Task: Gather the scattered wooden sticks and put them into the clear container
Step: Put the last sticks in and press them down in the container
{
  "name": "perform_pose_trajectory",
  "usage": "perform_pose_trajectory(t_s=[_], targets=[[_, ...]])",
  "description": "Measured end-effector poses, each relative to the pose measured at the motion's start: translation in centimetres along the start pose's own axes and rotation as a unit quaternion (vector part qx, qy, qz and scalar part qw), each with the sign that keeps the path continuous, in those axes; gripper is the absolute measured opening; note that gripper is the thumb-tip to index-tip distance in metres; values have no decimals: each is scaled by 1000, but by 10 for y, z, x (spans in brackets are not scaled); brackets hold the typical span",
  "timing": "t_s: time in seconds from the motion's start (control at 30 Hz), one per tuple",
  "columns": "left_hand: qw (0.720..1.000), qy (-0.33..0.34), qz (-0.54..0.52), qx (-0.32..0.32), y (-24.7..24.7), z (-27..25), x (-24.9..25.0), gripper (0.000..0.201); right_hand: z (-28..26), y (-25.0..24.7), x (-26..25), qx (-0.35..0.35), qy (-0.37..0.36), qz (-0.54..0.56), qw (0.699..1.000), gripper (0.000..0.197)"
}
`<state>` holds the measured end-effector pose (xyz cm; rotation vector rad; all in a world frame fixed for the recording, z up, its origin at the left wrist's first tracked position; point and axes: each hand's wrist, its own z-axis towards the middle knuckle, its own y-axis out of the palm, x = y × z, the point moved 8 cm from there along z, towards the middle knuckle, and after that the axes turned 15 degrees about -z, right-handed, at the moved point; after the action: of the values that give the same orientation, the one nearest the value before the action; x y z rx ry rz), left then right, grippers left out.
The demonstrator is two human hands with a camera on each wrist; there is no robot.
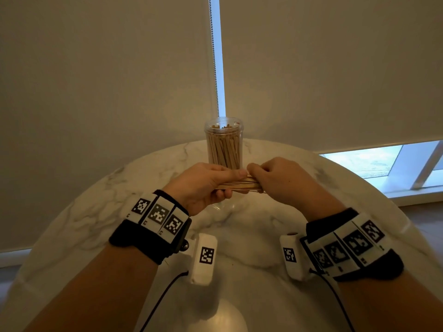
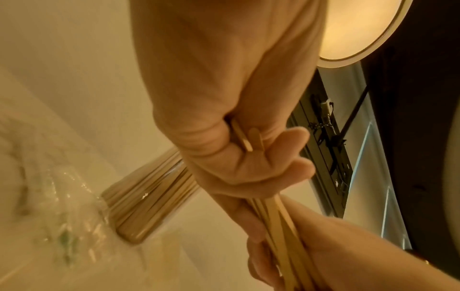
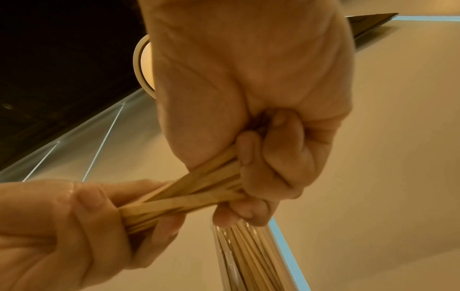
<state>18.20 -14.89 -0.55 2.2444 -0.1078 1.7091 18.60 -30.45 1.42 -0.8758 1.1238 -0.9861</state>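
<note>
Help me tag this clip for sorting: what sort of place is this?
Probably a room in a home, at a table by the window: a round marble table, roller blinds pulled down with a bead chain, and a round ceiling lamp in the left wrist view.

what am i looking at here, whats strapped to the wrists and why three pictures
No machine here: these are a person's two bare hands. The black wristbands with checkered tags carry small white cameras. The wide picture comes from a camera on the head, looking down. The other two look along each hand from the wrists, so they seem tilted and close. On the round marble table stands a clear container, upright and already packed with wooden sticks. In front of it the left hand and the right hand each hold one end of a bundle of sticks, lying roughly level.
</note>
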Motion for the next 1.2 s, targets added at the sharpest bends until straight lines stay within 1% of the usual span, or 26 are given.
perform_pose_trajectory(t_s=[0.07, 0.13, 0.2, 0.27, 0.33, 0.4, 0.43, 0.5, 0.53, 0.57, 0.6, 0.63, 0.67, 0.73, 0.77, 0.83, 0.9, 0.93, 1.0, 1.07, 1.13, 1.2], targets=[[999, 9, -29, 11, -6, 1, 1, 50, -3, -5, -7, 15, -28, 14, 999, 58], [998, 20, -51, 25, -12, 2, 6, 53, -8, -8, -16, 20, -69, 3, 997, 57], [997, 14, -70, 40, -17, -1, 10, 46, -11, -8, -24, -8, -102, -24, 994, 46], [997, 6, -70, 36, -15, -6, 13, 37, -13, -4, -30, -50, -121, -55, 990, 37], [998, 10, -48, 28, -11, -13, 14, 35, -11, -4, -32, -54, -118, -100, 986, 28], [999, 24, -26, 33, -11, -17, 17, 35, -11, -9, -33, -28, -108, -128, 985, 12], [998, 36, -6, 43, -14, -20, 19, 38, -11, -12, -34, -17, -102, -135, 985, 9], [993, 70, 54, 76, -20, -26, 29, 45, -12, -17, -35, -3, -89, -149, 985, 12], [990, 83, 68, 88, -21, -31, 35, 45, -12, -20, -37, 4, -83, -154, 985, 14], [990, 88, 71, 86, -18, -36, 40, 42, -14, -24, -39, 10, -79, -158, 984, 15], [991, 89, 75, 67, -13, -40, 42, 42, -15, -27, -41, 15, -76, -161, 984, 15], [990, 92, 101, 43, -6, -44, 43, 43, -16, -30, -44, 20, -74, -166, 983, 15], [981, 105, 159, 26, 1, -47, 44, 45, -18, -34, -46, 23, -72, -169, 983, 16], [948, 152, 280, 30, 5, -52, 50, 51, -20, -36, -51, 16, -72, -163, 984, 19], [932, 173, 315, 46, 3, -53, 53, 55, -22, -34, -54, 7, -78, -158, 984, 22], [919, 197, 335, 73, -2, -55, 56, 60, -26, -32, -60, -2, -87, -159, 983, 26], [920, 199, 323, 96, -7, -56, 54, 64, -31, -33, -65, 14, -93, -173, 980, 28], [925, 196, 308, 103, -10, -55, 52, 66, -33, -37, -68, 35, -100, -189, 976, 28], [939, 188, 266, 112, -16, -53, 48, 71, -42, -45, -74, 103, -119, -241, 958, 26], [953, 183, 219, 106, -17, -55, 45, 73, -51, -52, -81, 171, -134, -282, 934, 22], [964, 178, 177, 90, -13, -58, 43, 68, -55, -52, -81, 182, -125, -294, 930, 21], [975, 154, 127, 98, -15, -61, 44, 61, -53, -53, -72, 153, -99, -285, 941, 21]])
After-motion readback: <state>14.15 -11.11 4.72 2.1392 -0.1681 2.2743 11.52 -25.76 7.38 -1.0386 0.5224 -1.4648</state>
